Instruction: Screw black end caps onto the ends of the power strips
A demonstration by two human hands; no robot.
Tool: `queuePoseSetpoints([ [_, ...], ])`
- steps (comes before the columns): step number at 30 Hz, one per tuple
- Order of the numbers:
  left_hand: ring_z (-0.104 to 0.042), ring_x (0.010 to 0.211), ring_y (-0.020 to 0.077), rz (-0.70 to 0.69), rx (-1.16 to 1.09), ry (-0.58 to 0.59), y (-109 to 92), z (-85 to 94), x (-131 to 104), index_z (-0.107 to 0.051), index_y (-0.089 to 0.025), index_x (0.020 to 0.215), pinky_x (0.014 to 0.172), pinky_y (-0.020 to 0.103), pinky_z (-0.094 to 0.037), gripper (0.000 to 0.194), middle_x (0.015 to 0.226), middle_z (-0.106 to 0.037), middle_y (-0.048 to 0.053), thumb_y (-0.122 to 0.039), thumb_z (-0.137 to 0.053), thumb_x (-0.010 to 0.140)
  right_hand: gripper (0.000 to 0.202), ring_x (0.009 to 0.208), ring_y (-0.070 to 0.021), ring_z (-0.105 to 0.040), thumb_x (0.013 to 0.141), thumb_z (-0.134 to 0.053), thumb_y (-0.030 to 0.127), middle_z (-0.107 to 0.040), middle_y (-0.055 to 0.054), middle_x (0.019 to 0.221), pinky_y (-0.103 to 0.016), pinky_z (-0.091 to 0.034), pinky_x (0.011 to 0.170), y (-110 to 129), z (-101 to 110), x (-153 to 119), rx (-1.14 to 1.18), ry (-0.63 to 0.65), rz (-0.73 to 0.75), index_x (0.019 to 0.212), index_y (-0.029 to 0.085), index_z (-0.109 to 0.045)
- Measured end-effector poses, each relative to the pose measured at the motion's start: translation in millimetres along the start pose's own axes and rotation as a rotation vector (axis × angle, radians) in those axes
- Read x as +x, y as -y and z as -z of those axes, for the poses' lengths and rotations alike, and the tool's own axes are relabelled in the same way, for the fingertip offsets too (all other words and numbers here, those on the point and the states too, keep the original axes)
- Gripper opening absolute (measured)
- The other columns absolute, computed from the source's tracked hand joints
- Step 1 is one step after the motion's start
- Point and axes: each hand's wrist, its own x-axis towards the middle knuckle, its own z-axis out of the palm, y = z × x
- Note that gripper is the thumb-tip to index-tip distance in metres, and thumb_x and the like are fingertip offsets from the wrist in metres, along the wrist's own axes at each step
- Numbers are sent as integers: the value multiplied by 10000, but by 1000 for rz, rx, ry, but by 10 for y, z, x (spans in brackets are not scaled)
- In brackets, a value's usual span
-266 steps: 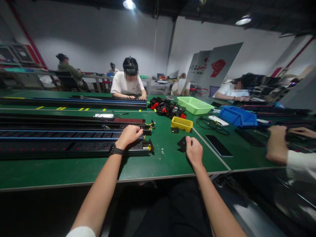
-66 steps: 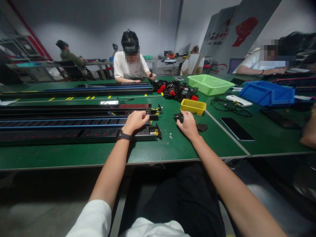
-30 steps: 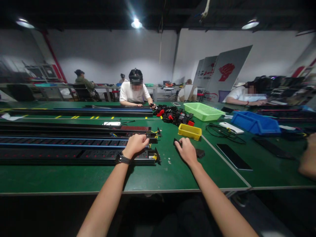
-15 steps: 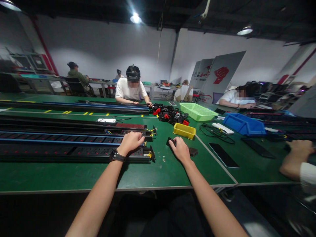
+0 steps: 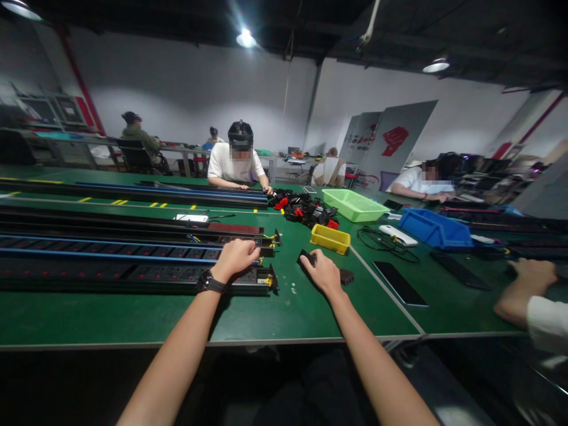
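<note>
My left hand (image 5: 239, 258), with a watch on the wrist, lies curled over the right end of a long black power strip (image 5: 168, 253) with a blue edge. Its fingertips are mostly hidden behind the knuckles. Another power strip (image 5: 168, 273), with a row of red-marked sockets, lies in front, its end showing yellow wires and a black end cap (image 5: 273, 280). My right hand (image 5: 325, 272) is closed on a small flat black plastic piece (image 5: 303, 258), just above or touching the green table. A dark ribbed block (image 5: 347, 276) lies beside that hand.
A yellow tray (image 5: 331, 239), a green basket (image 5: 354, 204) and a blue bin (image 5: 437, 228) stand behind and right. Black and red parts (image 5: 306, 207) are heaped at the back. A phone (image 5: 400, 284) lies right. A neighbour's hand (image 5: 530, 284) rests at far right; another person (image 5: 237, 157) works opposite.
The black piece in my right hand has tilted slightly and moved a little left. My left hand stays on the strip. The view has shifted slightly.
</note>
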Motion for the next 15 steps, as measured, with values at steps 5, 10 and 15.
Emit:
queuePoseSetpoints([
  [5, -677, 773, 235, 0, -16, -4, 6, -11, -18, -658, -210, 751, 656, 274, -362, 394, 743, -699, 73, -450, -458, 990, 364, 684, -200, -614, 992, -464, 555, -652, -11, 733, -269, -298, 614, 4, -8, -1, 27, -207, -57, 1050, 233, -622],
  [10, -688, 791, 244, 3, -30, -11, 10, -25, -24, -658, -213, 768, 654, 279, -370, 384, 763, -708, 76, -449, -456, 993, 298, 648, -174, -582, 997, -449, 457, -641, -5, 727, -265, -322, 630, 293, -21, 63, 112, -324, 92, 995, 217, -625],
  [15, -707, 831, 248, 7, -65, -6, -5, -50, -37, -668, -220, 781, 678, 280, -401, 392, 794, -725, 77, -462, -450, 1002, 288, 759, -183, -620, 1021, -427, 430, -691, -37, 909, -263, -372, 661, 819, -48, 292, 102, -196, 251, 1100, 231, -619],
])
